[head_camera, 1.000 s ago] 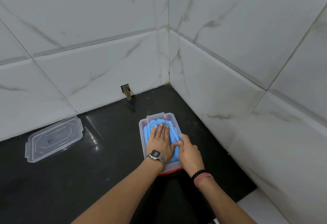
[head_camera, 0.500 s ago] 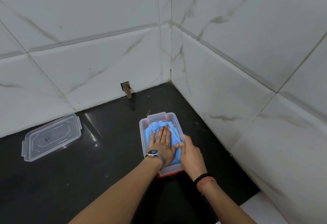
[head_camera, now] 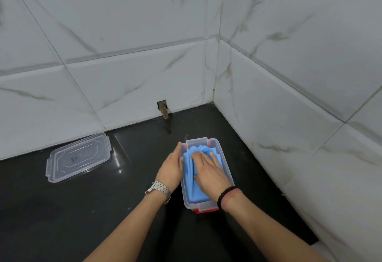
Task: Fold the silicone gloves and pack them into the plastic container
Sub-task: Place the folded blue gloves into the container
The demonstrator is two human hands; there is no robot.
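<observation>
Silicone gloves [head_camera: 191,170], blue and folded into a layered bundle, lie inside the plastic container [head_camera: 227,170], a clear rectangular tub with red clips at its near and far ends, standing on the black countertop [head_camera: 82,210] close to the corner of the marble-tiled walls [head_camera: 124,54]. Judged from this arrangement, folding is done and the packing is nearly so: the bundle fills the tub lengthwise, its scalloped fingertip ends bunched against the far wall beyond the pressing hand, and what appears to remain is settling it flat below the rim and, if wanted, closing the tub. Right hand [head_camera: 208,171] rests palm-down on the gloves, fingers straight and together, pointing away from the person toward the far end of the tub; it presses rather than grasps, with nothing curled round the material. Left hand [head_camera: 172,168] lies just to the left of that press, against the outside of the tub's left wall, fingers extended along the rim and thumb toward the blue edge, steadying the tub; its fingers likewise enclose nothing that can be seen. Both forearms reach forward from below, a metal watch [head_camera: 159,188] on the left wrist, a dark bead bracelet [head_camera: 226,194] on the right. Clear lid [head_camera: 78,158] lies flat on the countertop well to the left of both hands, near the back wall, untouched.
</observation>
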